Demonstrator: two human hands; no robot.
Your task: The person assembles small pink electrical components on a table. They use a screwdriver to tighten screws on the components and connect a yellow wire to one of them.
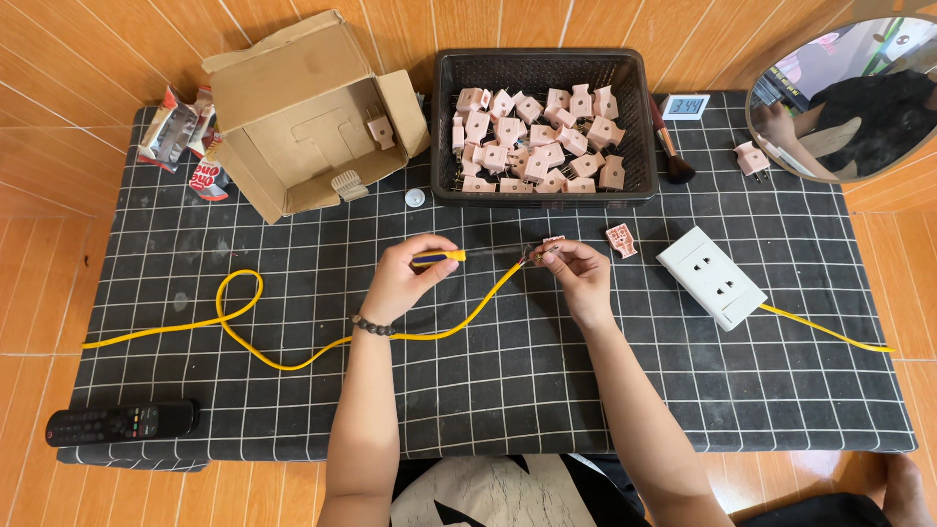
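Observation:
My left hand [405,278] grips a screwdriver [459,257] with a yellow and blue handle, its shaft pointing right. The tip meets a small pink plug part [547,248] pinched in the fingers of my right hand [583,276]. A yellow cable [293,363] runs from that plug part, loops across the black grid-patterned cloth [508,390] and trails off to the left. A loose pink plug half [621,240] lies just right of my right hand.
A black basket [444,127] holds several pink plugs. An open cardboard box [293,107] lies at back left, snack packets [181,132] beside it. A white socket block [711,277] with its own yellow cable, a makeup brush [672,156], a round mirror [859,98] and a remote [117,423] are around.

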